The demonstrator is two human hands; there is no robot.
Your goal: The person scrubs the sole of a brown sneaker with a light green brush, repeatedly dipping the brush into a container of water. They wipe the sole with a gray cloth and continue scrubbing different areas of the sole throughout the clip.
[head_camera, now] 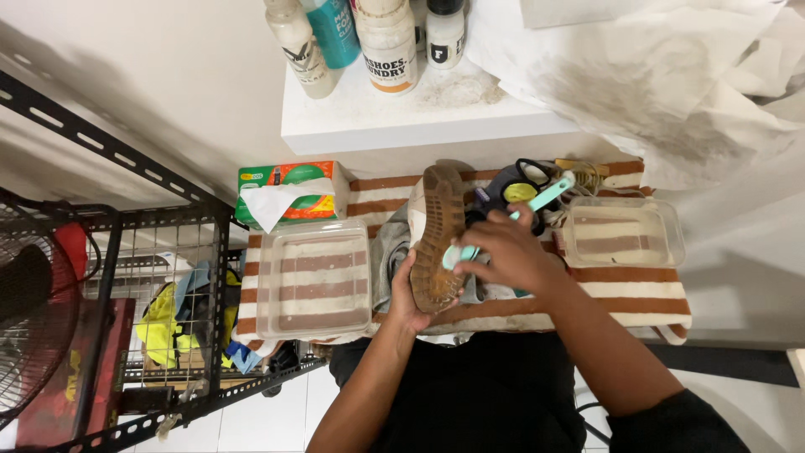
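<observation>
Left hand (pixel 408 295) grips shoe (pixel 438 239) | right hand (pixel 503 252) holds brush (pixel 520 214)

Bare forearms, no watch or rings visible. Black short sleeve at right upper arm (pixel 679 419). Black garment over lap (pixel 486 394).

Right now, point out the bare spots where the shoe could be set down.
Bare striped towel lies below the right clear tub. The white shelf is bare right of the bottles. The middle is crowded: shoe, brush, both hands.
</observation>
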